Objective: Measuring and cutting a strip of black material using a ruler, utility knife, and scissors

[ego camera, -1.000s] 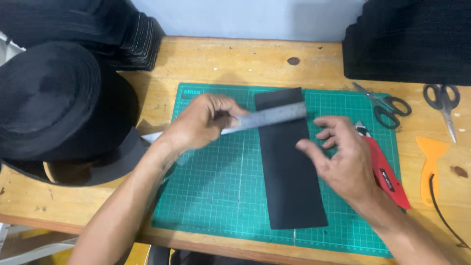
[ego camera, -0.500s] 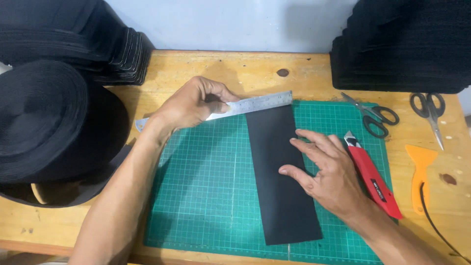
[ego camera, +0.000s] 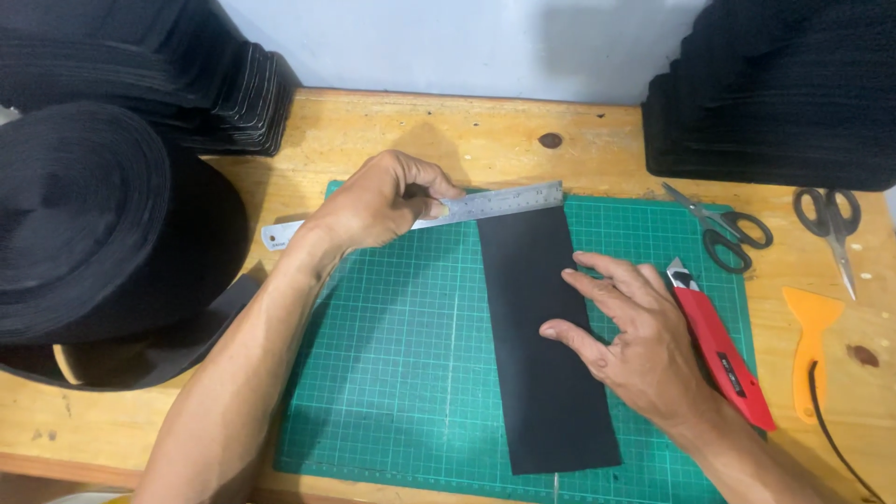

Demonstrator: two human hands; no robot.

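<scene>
I see the black strip (ego camera: 546, 336) lying flat on the green cutting mat (ego camera: 392, 373), running near to far. My right hand (ego camera: 635, 341) presses on it, fingers spread — grasping nothing. My left hand (ego camera: 378, 201) pinches the steel ruler (ego camera: 499, 201) across the strip's far end. A red utility knife (ego camera: 719, 345) lies just right.

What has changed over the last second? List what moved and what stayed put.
The left hand slid the metal ruler from across the upper part of the black strip up to its far end, keeping its grip on it. The right hand went from fingertips at the strip's right edge to lying flat on it, lower down. The strip, green cutting mat, red utility knife, scissors and orange scraper stayed where they were.
</scene>
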